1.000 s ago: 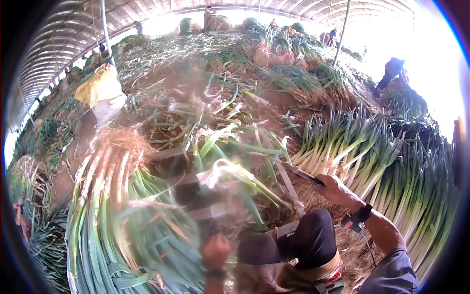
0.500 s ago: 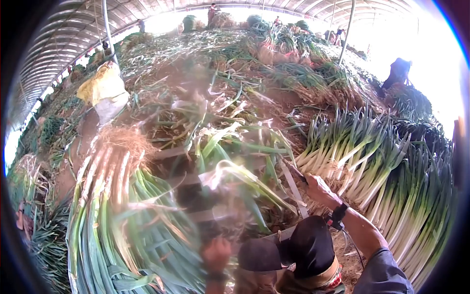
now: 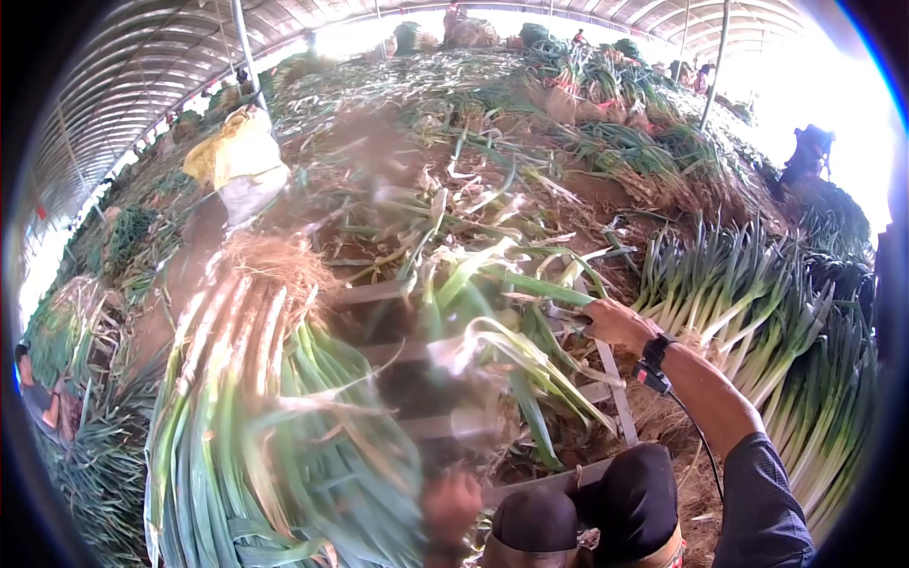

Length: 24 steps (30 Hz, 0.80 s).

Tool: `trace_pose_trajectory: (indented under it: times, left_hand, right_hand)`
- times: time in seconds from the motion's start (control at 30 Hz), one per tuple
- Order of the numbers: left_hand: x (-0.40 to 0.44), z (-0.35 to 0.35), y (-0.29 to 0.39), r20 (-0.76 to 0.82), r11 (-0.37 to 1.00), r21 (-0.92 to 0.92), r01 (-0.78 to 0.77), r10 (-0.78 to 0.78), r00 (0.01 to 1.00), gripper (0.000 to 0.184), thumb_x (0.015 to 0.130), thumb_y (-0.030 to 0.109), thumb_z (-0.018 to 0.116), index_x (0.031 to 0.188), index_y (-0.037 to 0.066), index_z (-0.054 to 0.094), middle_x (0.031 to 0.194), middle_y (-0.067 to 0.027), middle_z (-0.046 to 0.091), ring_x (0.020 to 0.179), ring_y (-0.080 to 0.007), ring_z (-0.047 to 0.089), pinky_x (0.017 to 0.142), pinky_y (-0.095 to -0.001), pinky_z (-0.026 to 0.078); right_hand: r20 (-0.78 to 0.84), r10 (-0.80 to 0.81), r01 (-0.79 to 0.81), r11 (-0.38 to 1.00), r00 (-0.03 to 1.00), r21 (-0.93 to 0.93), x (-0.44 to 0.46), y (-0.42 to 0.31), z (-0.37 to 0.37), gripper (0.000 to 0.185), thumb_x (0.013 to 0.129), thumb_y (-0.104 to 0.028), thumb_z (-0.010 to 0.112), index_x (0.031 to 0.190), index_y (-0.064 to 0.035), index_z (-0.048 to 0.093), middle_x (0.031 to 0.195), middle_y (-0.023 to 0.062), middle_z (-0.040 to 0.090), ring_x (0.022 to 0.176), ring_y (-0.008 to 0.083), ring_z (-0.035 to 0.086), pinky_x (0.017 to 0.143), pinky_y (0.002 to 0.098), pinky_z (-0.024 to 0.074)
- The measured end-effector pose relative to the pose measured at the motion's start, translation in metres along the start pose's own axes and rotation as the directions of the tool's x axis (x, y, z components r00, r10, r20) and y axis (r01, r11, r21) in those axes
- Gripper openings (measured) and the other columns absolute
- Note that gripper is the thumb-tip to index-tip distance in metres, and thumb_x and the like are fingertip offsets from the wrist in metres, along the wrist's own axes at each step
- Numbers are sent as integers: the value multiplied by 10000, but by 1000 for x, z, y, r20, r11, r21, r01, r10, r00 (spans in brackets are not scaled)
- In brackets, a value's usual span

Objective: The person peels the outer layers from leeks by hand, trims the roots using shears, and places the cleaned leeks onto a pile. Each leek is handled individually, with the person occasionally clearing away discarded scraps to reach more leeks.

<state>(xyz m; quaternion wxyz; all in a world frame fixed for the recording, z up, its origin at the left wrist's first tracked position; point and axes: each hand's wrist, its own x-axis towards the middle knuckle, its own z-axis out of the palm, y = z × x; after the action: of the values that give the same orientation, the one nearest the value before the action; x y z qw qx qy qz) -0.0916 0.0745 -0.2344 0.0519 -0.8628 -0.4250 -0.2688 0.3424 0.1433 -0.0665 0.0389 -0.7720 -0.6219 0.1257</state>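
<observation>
Fingers (R) point(image 3: 598, 318) at grn leaf point(image 3: 547, 288), grip unclear | L hand point(image 3: 453, 504) blurred, nr leeks point(image 3: 355, 445)

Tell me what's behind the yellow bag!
A grey pole rises behind the yellow bag. The bag covers the pole's lower end and whatever lies right behind, so I can't tell.

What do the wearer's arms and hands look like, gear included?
The right hand is bare, with a black wrist strap, a small red-and-black module, a thin dark cable and, higher up, a dark grey sleeve. The left hand looks bare but blurred; any wristwear is unclear.
</observation>
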Motion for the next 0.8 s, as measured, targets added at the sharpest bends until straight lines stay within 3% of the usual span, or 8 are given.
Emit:
trace_pose_trajectory:
  times: [0.1,0.27,0.4,0.53,0.6,0.67,0.7,0.8]
  left_hand:
    - [2,-2,0,10,999,-36,8,-8,1000,171,848,210,651,727,153,545,753,-35,538,601,-227,538,574,-375,462]
    - [2,-3,-2,54,999,-23,-27,29,998,82,833,184,664,822,116,620,766,-60,549,623,-253,567,575,-389,492]
    - [-2,0,-6,121,994,24,-110,106,987,148,833,191,667,944,92,675,814,-70,585,657,-251,591,594,-376,510]
    - [8,-12,0,161,1000,0,-28,28,987,190,837,213,666,976,86,694,856,-67,612,702,-243,606,645,-371,522]
    - [15,-17,4,138,999,-18,26,-24,990,191,839,225,664,967,87,697,860,-65,616,721,-242,610,675,-376,524]
    - [17,-23,6,163,999,5,32,-32,986,163,843,234,659,922,95,685,846,-63,614,731,-238,612,684,-375,513]
    - [18,-26,7,175,999,17,34,-36,984,152,845,239,657,899,98,680,838,-62,613,737,-236,613,688,-374,508]
    - [18,-21,7,166,999,33,30,-35,986,136,853,239,655,880,106,663,817,-56,600,711,-220,594,673,-372,493]
  right_hand:
    - [62,-49,45,997,997,67,18,-40,-4,269,839,-197,632,1029,-24,713,1026,224,695,1012,394,661,856,464,526]
    - [69,-269,253,950,961,185,67,-63,29,305,905,-305,678,971,-8,667,836,140,624,774,261,591,711,422,484]
    - [281,34,-127,939,959,319,106,-144,-15,350,980,-400,644,1040,-66,727,660,22,557,444,103,370,392,285,350]
    - [-106,-25,63,925,994,374,183,-203,-69,537,1019,-495,529,751,-38,615,670,43,560,501,156,421,451,337,362]
    - [-364,-119,269,878,924,395,207,-211,-105,713,950,-665,535,764,13,652,685,108,614,605,207,576,554,398,480]
    - [-479,99,219,798,872,562,223,-222,-126,499,1002,-454,582,909,30,661,704,102,639,566,193,568,550,397,508]
    - [-548,-42,250,917,835,310,225,-215,-136,424,1020,-366,565,900,29,660,683,67,605,545,150,528,513,374,482]
    - [-135,-261,247,963,956,-113,198,-184,-136,365,1030,-274,528,891,31,669,661,79,576,530,149,503,470,350,438]
